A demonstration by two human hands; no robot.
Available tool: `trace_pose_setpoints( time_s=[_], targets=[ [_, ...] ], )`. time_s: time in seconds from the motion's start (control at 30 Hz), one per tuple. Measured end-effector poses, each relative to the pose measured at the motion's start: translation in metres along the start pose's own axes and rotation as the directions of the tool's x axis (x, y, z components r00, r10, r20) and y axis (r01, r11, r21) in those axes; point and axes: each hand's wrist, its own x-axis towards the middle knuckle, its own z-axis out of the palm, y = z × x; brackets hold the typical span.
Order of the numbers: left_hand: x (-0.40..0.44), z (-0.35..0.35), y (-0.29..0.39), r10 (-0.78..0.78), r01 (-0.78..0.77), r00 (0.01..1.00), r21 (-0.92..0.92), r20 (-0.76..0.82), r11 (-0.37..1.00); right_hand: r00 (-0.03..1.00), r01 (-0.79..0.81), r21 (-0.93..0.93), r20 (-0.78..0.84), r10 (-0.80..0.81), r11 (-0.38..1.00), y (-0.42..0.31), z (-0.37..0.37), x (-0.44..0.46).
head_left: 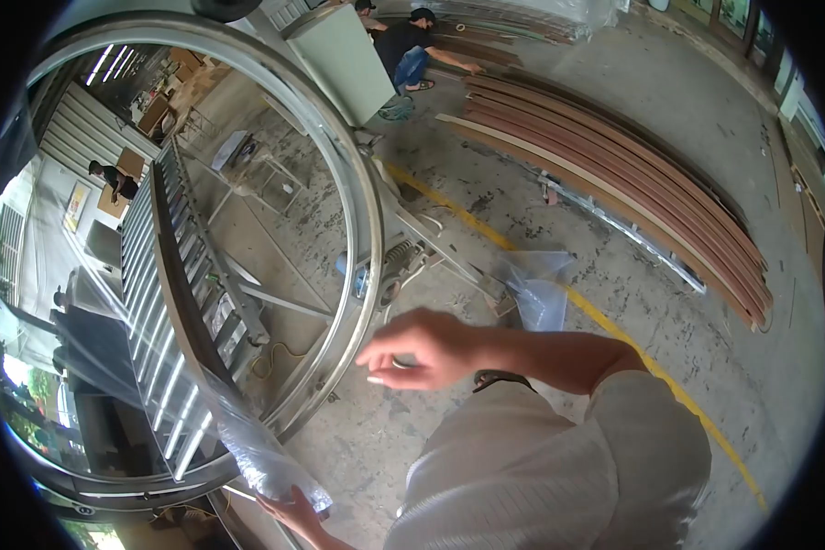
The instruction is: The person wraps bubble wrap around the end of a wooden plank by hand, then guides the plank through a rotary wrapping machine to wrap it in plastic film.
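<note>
My left hand [295, 515], at the bottom, holds the end of a clear plastic wrap [257, 454]. The wrap covers the lower end of a long, curved dark brown strip [181, 307], which runs up and left beside a slatted silver frame [147, 302]. Near the centre, my right hand [412, 350] hangs with loosely bent fingers and a gap between them, a ring on one finger. Nothing shows in it. It is just right of the rim of a large round metal frame [372, 229] and does not appear to touch the strip.
Brown boards [614, 174] lie stacked on the floor at upper right, beside a metal rail [614, 225]. A person in black [403, 50] crouches behind them; another person [115, 179] stands far left. A plastic sheet [541, 298] lies by the yellow line [605, 321]. A pale cabinet [339, 64] stands at the top.
</note>
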Motion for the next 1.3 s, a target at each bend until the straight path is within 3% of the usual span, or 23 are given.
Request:
trace_pose_setpoints(
  time_s=[0.1,0.2,0.23,0.27,0.3,0.37,0.4,0.53,0.6,0.63,0.7,0.73,0.87,0.93,1.0,1.03,1.07,1.1,1.13,1.17,1.23,1.3],
  targets=[
    [0.007,0.012,-0.023,-0.004,0.004,1.000,0.036,-0.011,0.999,0.974,0.179,0.030,-0.149,-0.173,0.983,-0.029,-0.080,0.007],
    [0.006,0.015,-0.033,-0.017,0.015,1.000,0.094,0.023,0.995,0.828,0.465,-0.257,-0.214,-0.519,0.847,-0.075,-0.159,0.013],
    [0.001,0.017,-0.044,-0.054,0.054,0.998,0.061,0.008,0.997,0.784,0.524,-0.277,-0.214,-0.583,0.805,-0.098,-0.183,0.011],
    [-0.004,0.021,-0.043,-0.090,0.091,0.996,0.023,-0.002,0.996,0.738,0.553,-0.263,-0.286,-0.611,0.791,-0.118,-0.196,0.008],
    [-0.003,0.021,-0.032,-0.072,0.072,0.997,0.019,0.004,0.997,0.792,0.506,-0.288,-0.218,-0.570,0.813,-0.141,-0.216,-0.005],
    [-0.005,0.010,-0.025,-0.172,0.155,0.984,0.238,0.052,0.959,0.726,0.671,-0.065,-0.148,-0.672,0.739,-0.152,-0.243,0.004],
    [-0.007,0.011,-0.021,-0.090,0.089,0.996,0.255,-0.007,0.963,0.725,0.670,-0.070,-0.151,-0.672,0.739,-0.151,-0.247,0.003],
    [-0.005,0.014,-0.023,-0.150,0.142,0.988,0.173,0.036,0.975,0.738,0.641,-0.135,-0.164,-0.655,0.756,-0.145,-0.261,0.003],
    [-0.003,0.016,-0.032,-0.134,0.133,0.976,0.019,0.174,0.991,0.745,0.628,-0.159,-0.160,-0.648,0.762,-0.142,-0.265,0.007],
    [-0.007,0.015,-0.031,-0.147,0.146,0.975,0.016,0.168,0.989,0.748,0.624,-0.166,-0.156,-0.645,0.764,-0.140,-0.265,0.011],
    [-0.014,-0.002,0.004,-0.028,0.021,0.999,0.158,0.040,0.987,0.757,0.609,-0.180,-0.157,-0.634,0.772,-0.135,-0.265,0.016],
    [-0.010,0.003,-0.003,-0.194,0.178,0.978,0.193,0.069,0.965,0.764,0.592,-0.195,-0.171,-0.622,0.782,-0.133,-0.264,0.014],
    [-0.007,0.012,-0.016,-0.075,0.075,0.997,0.197,-0.009,0.977,0.801,0.489,-0.278,-0.232,-0.552,0.827,-0.128,-0.260,-0.005],
    [-0.018,0.015,-0.012,-0.032,0.038,0.999,-0.363,0.021,0.931,0.828,0.430,-0.314,-0.235,-0.508,0.846,-0.126,-0.258,-0.013],
    [-0.008,0.018,-0.024,0.069,-0.077,0.995,-0.118,-0.074,0.990,0.850,0.371,-0.333,-0.254,-0.462,0.867,-0.122,-0.250,-0.018],
    [0.003,0.001,0.001,0.217,-0.207,0.976,-0.190,0.033,0.960,0.851,0.380,-0.332,-0.242,-0.467,0.863,-0.117,-0.247,-0.011],
    [-0.012,0.002,0.009,-0.008,0.010,1.000,-0.098,0.020,0.995,0.847,0.403,-0.317,-0.226,-0.481,0.858,-0.111,-0.241,0.001],
    [-0.025,-0.018,0.059,-0.139,0.146,0.988,-0.120,0.063,0.982,0.839,0.439,-0.292,-0.205,-0.503,0.850,-0.105,-0.233,0.016],
    [-0.021,-0.005,0.028,-0.209,0.210,0.978,-0.011,0.012,0.978,0.857,0.451,-0.299,-0.118,-0.501,0.841,-0.088,-0.237,0.018],
    [-0.016,0.006,0.004,-0.280,0.283,0.959,0.089,-0.042,0.955,0.860,0.438,-0.279,-0.148,-0.489,0.854,-0.065,-0.232,0.019],
    [-0.016,0.005,0.001,-0.223,0.228,0.973,0.082,-0.058,0.970,0.953,0.131,-0.198,-0.245,-0.179,0.971,-0.038,-0.211,0.014],
    [-0.012,-0.009,0.031,-0.221,0.225,0.973,0.072,-0.058,0.972,0.950,-0.093,-0.091,-0.305,0.061,0.992,0.016,-0.180,0.001]
  ],
)
